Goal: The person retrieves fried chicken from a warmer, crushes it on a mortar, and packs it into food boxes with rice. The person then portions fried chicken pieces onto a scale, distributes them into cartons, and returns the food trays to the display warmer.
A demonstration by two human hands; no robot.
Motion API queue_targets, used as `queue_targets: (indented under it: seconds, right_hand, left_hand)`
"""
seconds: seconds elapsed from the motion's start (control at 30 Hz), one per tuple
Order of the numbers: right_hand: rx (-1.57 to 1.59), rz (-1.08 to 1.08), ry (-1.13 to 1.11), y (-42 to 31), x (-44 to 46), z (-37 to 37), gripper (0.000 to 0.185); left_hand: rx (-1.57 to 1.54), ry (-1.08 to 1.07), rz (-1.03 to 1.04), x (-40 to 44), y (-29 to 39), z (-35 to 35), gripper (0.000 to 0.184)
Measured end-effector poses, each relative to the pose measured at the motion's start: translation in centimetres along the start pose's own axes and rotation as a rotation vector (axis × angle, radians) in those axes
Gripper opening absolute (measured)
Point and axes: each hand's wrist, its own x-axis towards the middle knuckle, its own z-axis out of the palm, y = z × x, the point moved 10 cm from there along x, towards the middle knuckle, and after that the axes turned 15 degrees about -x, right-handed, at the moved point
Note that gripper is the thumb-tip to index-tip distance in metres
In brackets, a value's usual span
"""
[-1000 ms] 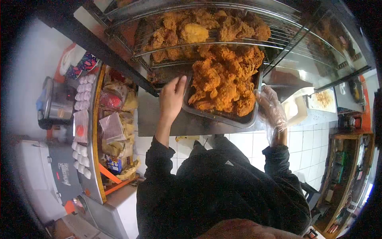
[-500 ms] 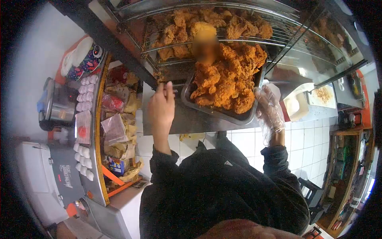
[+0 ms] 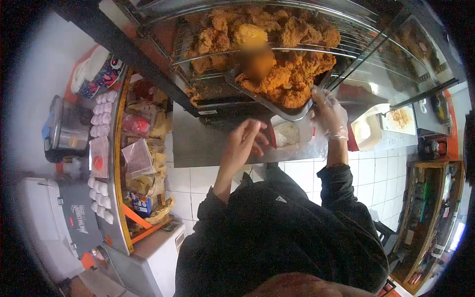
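Note:
A metal tray (image 3: 269,106) heaped with fried chicken (image 3: 297,81) sits partly inside the display cabinet, below its wire rack. In a clear plastic glove, my right hand (image 3: 327,111) grips the tray's front right corner. My bare left hand (image 3: 242,143) is in front of the tray, fingers apart and holding nothing. Close to its fingertips is a red-edged box (image 3: 289,134) with white contents that look like rice, partly under the tray's front edge. A blurred patch hides some of the chicken.
More fried chicken (image 3: 215,39) lies on the wire rack (image 3: 180,62). Right of my gloved hand stands an open pale box (image 3: 365,131), with a crumb-strewn white board (image 3: 400,119) beyond. The left shelf unit (image 3: 121,168) bears wrapped white portions (image 3: 101,198) and paper bags.
The tray has moved forward into the cabinet with my right hand on it, uncovering the red-edged box. My left hand has come away from the cabinet post, rightward and toward me.

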Motion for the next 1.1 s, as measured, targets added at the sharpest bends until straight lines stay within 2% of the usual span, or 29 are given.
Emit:
queue_targets:
  seconds: [0.07, 0.17, 0.2, 0.27, 0.3, 0.33, 0.37, 0.4, 0.5, 0.63, 0.7, 0.83, 0.9, 0.93, 0.97, 1.03, 1.07, 1.1]
  right_hand:
    - [-0.001, 0.021, 0.026, 0.4, 0.6, -0.6, 0.042]
    - [0.033, -0.058, -0.018, 2.2, 2.4, -0.5, 0.042]
    - [-0.002, -0.242, 0.027, 3.3, 3.6, -0.9, 0.042]
    - [-0.345, -0.563, 0.129, 0.1, 1.3, -1.5, 0.038]
    - [-0.501, -0.712, 0.22, -1.3, -0.3, -1.8, 0.037]
    - [-0.485, -0.643, 0.147, -0.7, 0.1, -1.1, 0.03]
    - [-0.114, -0.348, -0.085, 1.4, 1.1, -0.5, 0.032]
    - [0.264, -0.005, -0.183, 3.0, 0.6, 0.2, 0.034]
    - [0.322, -0.125, -0.119, 1.3, -0.9, 0.1, 0.036]
    - [0.387, -0.083, -0.212, 1.5, -1.7, 0.7, 0.05]
    - [0.495, -0.13, -0.181, 1.2, -2.2, 0.7, 0.047]
    - [0.424, -0.107, -0.216, 1.6, -2.4, 0.1, 0.046]
    - [0.065, -0.278, -0.043, 1.0, -1.8, -2.2, 0.043]
    - [-0.05, -0.411, 0.084, 0.0, -1.9, -3.5, 0.035]
    - [-0.051, -0.415, 0.076, -0.2, -1.7, -3.7, 0.035]
    - [-0.335, -0.619, 0.208, -4.6, -2.6, -4.7, 0.022]
    - [-0.367, -0.658, 0.198, -6.0, -2.6, -4.4, 0.018]
    - [-0.366, -0.663, 0.185, -7.4, -2.5, -4.0, 0.018]
  left_hand:
    - [-0.053, -0.029, 0.083, 1.1, 0.0, 1.2, 0.028]
    - [-0.099, -0.056, 0.012, 2.0, -0.2, 2.2, 0.027]
    - [-0.099, -0.061, 0.014, 2.2, -0.4, 2.2, 0.027]
    - [0.096, 0.002, 0.007, 2.2, -1.1, 1.2, 0.027]
    - [0.094, 0.001, 0.006, 2.0, -1.0, 1.1, 0.027]
    - [0.171, 0.037, -0.028, 1.7, -1.1, 0.8, 0.027]
    - [0.25, 0.075, -0.062, 1.5, -0.9, 0.4, 0.027]
    - [0.257, 0.095, -0.109, 1.1, -0.6, 0.1, 0.026]
    - [0.201, 0.185, -0.031, 1.1, -1.1, -1.5, 0.021]
    - [0.184, 0.218, 0.127, 1.0, -1.6, -1.7, 0.02]
    - [0.222, 0.235, 0.11, 0.9, -2.6, -1.5, 0.022]
    - [0.246, 0.228, 0.05, 0.9, -4.6, -1.3, 0.032]
    - [0.288, 0.191, 0.097, 0.9, -5.1, -1.4, 0.035]
    - [0.326, 0.149, 0.145, 1.0, -5.1, -1.1, 0.037]
    - [0.325, 0.157, 0.148, 0.9, -5.4, -1.3, 0.037]
    - [0.476, 0.157, 0.327, 0.5, -4.2, -0.9, 0.041]
    - [0.476, 0.17, 0.329, 0.5, -4.6, -1.3, 0.041]
    - [0.318, 0.152, 0.15, 0.8, -6.9, -1.9, 0.049]
